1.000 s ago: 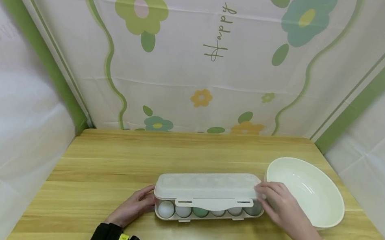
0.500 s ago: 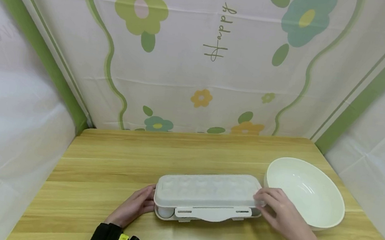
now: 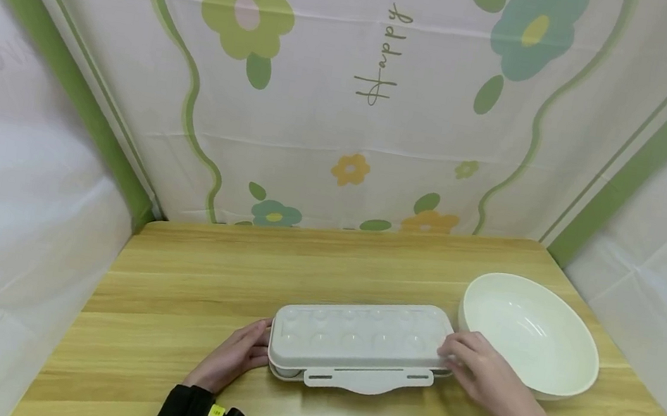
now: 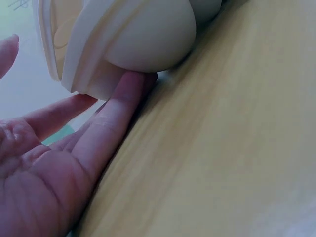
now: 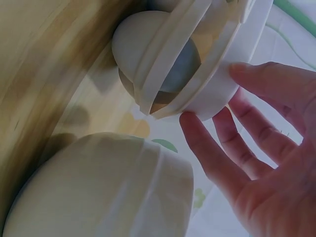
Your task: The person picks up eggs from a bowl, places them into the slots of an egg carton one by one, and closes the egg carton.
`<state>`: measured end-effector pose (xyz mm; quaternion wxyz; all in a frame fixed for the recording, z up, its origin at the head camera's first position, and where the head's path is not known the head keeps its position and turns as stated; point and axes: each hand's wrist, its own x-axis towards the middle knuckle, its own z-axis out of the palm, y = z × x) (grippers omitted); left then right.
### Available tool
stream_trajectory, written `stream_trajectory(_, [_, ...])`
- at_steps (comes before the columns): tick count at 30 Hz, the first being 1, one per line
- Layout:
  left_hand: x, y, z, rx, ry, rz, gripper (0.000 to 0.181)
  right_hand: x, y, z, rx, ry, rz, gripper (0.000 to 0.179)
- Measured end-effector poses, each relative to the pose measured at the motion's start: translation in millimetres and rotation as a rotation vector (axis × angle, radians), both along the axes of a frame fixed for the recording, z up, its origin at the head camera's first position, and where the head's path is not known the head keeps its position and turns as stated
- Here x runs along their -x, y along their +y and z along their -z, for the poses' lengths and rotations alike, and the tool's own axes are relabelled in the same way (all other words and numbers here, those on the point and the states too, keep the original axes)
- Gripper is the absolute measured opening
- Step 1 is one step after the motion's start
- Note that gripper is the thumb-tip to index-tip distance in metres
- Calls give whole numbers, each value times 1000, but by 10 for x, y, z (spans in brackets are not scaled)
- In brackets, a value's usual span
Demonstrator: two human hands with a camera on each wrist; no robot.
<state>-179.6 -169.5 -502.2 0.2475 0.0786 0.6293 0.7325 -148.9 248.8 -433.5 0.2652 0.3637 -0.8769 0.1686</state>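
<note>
A long off-white plastic egg box (image 3: 361,336) lies on the wooden table, its domed lid lowered with a front latch flap hanging outward. In the right wrist view a gap still shows between lid (image 5: 217,89) and base, with a grey egg (image 5: 181,69) inside. My right hand (image 3: 491,379) holds the lid's right end, thumb on its front side and fingertips at the end wall. At the left end, my left hand (image 3: 228,358) rests against the box; in the left wrist view its extended fingers touch the base (image 4: 153,39) low down, near the tabletop.
A large cream bowl (image 3: 535,339) stands just beyond the right hand, close to the box's right end. The wooden table (image 3: 203,268) ends at a flowered cloth backdrop (image 3: 308,112), with white cloth on both sides.
The lid has come down under the right hand, covering the front row of eggs, and the latch flap has dropped lower. My left hand has stayed at the left end.
</note>
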Motion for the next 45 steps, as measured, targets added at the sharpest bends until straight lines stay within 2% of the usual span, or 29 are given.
stream_trajectory(5, [-6,29,-15,42,13,-6,71,-12,-5,9,-29,-20,16,34])
stream_trajectory(10, [-15,50,-34,69,-2,-7,69,-20,-7,21,-49,-46,22,34])
stream_trajectory(28, [-25,66,-61,105,-9,-11,69,-25,-17,46,-86,-51,27,33])
stream_trajectory(32, [-49,65,-108,148,30,-4,70,-33,-25,55,-90,-59,42,30])
stream_trajectory(38, [-111,101,-229,280,96,-29,70,-67,-35,70,-86,-69,63,28])
stream_trajectory(45, [-187,185,-424,474,282,-90,62,-61,-46,69,-65,-73,72,28])
